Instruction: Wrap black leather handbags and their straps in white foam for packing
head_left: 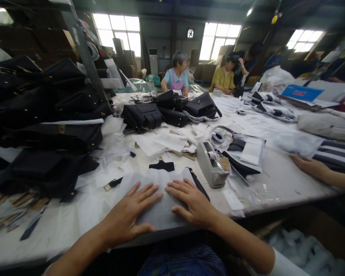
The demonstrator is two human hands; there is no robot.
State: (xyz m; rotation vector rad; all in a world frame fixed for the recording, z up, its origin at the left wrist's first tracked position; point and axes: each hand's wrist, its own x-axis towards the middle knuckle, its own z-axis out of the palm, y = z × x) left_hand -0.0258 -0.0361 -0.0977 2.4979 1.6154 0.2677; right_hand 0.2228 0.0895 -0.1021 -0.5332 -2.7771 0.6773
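My left hand (136,211) lies flat with its fingers spread on a sheet of translucent white paper (163,220). Beside it my right hand (191,201) rests on the same sheet, fingers also apart. Under the paper is a black bag, mostly hidden; its dark edge with a zipper (198,184) shows at the right. A black flap with a gold clasp (161,165) sticks out beyond the sheet's far edge. To the left of the sheet, a black strap end with a buckle (113,184) pokes out.
A grey tape dispenser (211,165) stands right of the sheet, near a wrapped black bag (245,153). Black bags (46,134) are piled at left; more bags (143,115) lie behind. Another person's hand (312,167) touches the table at right. Two co-workers (176,76) sit across.
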